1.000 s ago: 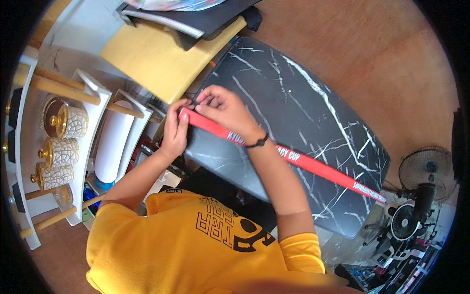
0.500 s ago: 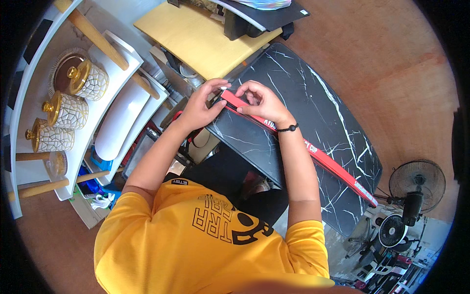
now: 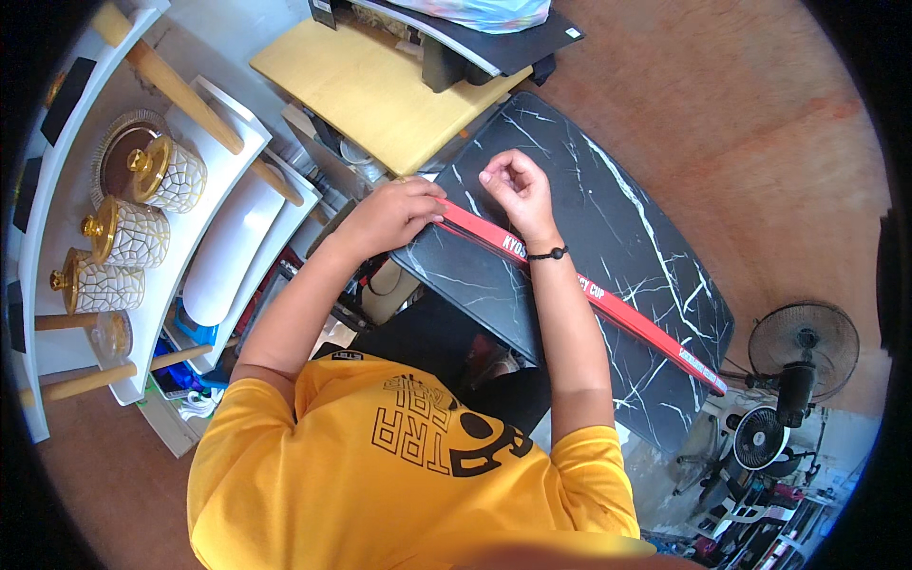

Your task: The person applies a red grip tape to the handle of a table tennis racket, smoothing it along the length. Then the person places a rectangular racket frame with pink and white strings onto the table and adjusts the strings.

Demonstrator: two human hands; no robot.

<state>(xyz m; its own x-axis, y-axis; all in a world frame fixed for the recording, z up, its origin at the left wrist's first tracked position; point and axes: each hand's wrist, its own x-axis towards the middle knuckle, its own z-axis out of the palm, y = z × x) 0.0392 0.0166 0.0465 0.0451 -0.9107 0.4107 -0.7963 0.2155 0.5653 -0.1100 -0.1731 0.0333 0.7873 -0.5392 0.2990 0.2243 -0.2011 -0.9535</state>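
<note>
1. Looks like a room in a home.
2. Left of the hands (image 3: 391, 217): white shelves (image 3: 218, 177) bearing gold-lidded jars (image 3: 133, 235).
3. Beneath the hands: a black marble-patterned counter (image 3: 581, 180).
4. To their right: two fans (image 3: 760, 438).

Long, narrow red strip with white lettering (image 3: 655, 334): smooth outer face, low sheen; card or plastic cannot be determined. Black, white-veined tabletop (image 3: 608, 214): marble-look, smooth, semi-gloss. Pale yellow rectangular desk (image 3: 332, 85): wood-look top, smooth, satin. White curved-edge shelf unit (image 3: 217, 123): smooth, painted appearance; round brown rods (image 3: 185, 92) of natural wood, light sheen. White-and-gold lidded jars (image 3: 133, 233): mosaic-patterned sides, glossy metallic-looking lids. Yellow short-sleeved shirt (image 3: 323, 494): matt cloth, dark print. Pale multicoloured bag (image 3: 494, 11): thin, shiny plastic, creased.
</note>
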